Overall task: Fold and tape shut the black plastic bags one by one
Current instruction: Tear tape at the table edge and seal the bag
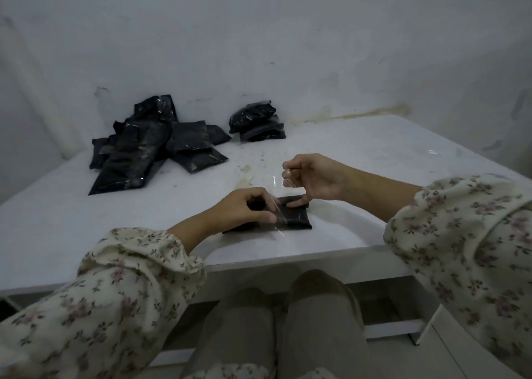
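Near front edge of white table (374,160): folded black bag (295,217) lying flat. Left hand (244,208) curled over bag's left part, gripping it. Right hand (313,177) pinches clear tape strip (280,183) above bag, one finger touching bag. Far left: loose pile of black bags (149,145). Far centre: small stack of bags (257,122).

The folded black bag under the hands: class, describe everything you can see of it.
The folded black bag is a small, flat, roughly rectangular packet of glossy black plastic. It lies flat on the white table near its front edge. The left hand grips its left part and hides that end. A strip of clear tape crosses its middle and rises to the right hand, which pinches the strip's upper end while a lower finger touches the bag's far edge.
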Motion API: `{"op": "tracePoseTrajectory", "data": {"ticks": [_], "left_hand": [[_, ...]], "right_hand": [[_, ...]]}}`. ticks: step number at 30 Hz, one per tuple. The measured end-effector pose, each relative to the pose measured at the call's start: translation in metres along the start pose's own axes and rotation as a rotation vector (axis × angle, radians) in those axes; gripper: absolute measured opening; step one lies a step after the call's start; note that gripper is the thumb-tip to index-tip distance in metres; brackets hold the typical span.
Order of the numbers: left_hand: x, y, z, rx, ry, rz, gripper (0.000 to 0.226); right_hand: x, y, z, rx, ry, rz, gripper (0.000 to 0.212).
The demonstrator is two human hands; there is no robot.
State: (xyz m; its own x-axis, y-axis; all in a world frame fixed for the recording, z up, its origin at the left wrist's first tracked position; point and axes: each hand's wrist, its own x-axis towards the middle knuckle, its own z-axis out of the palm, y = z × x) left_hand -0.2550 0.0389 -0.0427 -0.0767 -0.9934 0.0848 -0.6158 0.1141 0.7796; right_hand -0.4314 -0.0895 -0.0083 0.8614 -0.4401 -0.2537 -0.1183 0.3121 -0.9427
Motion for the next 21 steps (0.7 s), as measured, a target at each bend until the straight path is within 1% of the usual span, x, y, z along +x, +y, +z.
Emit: {"op": "tracePoseTrajectory", "data": {"ticks": [2,3,4,6,7,8,10,13,15,18,20,21], "left_hand": [[-0.003,-0.002,-0.005,-0.109,-0.029,-0.025,0.009],[-0.003,-0.002,-0.006,-0.128,-0.043,-0.038,0.008],[-0.003,-0.001,-0.007,-0.123,-0.050,-0.042,0.018],[-0.003,-0.001,-0.009,-0.109,-0.056,-0.021,0.055],[-0.003,-0.001,-0.009,-0.133,-0.063,-0.012,0.068],[-0.003,-0.003,-0.010,-0.178,-0.074,-0.004,0.074],[-0.003,-0.010,-0.012,-0.285,-0.077,0.009,0.075],[-0.001,-0.014,-0.014,-0.403,-0.001,-0.020,0.078],[0.001,-0.015,-0.015,-0.464,0.049,-0.043,0.075],[0.001,-0.017,-0.014,-0.517,0.115,-0.070,0.039],[0.001,-0.017,-0.013,-0.506,0.172,-0.092,0.026],[0.001,-0.016,-0.011,-0.488,0.201,-0.108,0.026]], "right_hand": [[0.005,0.000,0.001,0.035,-0.006,-0.002,0.023],[0.007,-0.001,0.002,0.048,-0.008,-0.003,0.023],[0.009,-0.002,0.002,0.059,-0.007,-0.003,0.024],[0.010,-0.004,0.001,0.082,0.004,-0.002,0.026],[0.011,-0.005,0.000,0.094,0.012,0.001,0.027],[0.011,-0.005,0.000,0.105,0.021,0.005,0.028],[0.011,-0.005,-0.001,0.126,0.054,0.015,0.030],[0.011,-0.002,0.000,0.153,0.116,0.038,0.027],[0.011,-0.002,0.002,0.148,0.154,0.058,0.022],[0.012,-0.001,0.005,0.152,0.233,0.098,0.016],[0.011,0.002,0.006,0.149,0.279,0.119,0.014],[0.011,0.002,0.007,0.143,0.295,0.127,0.013]]}}
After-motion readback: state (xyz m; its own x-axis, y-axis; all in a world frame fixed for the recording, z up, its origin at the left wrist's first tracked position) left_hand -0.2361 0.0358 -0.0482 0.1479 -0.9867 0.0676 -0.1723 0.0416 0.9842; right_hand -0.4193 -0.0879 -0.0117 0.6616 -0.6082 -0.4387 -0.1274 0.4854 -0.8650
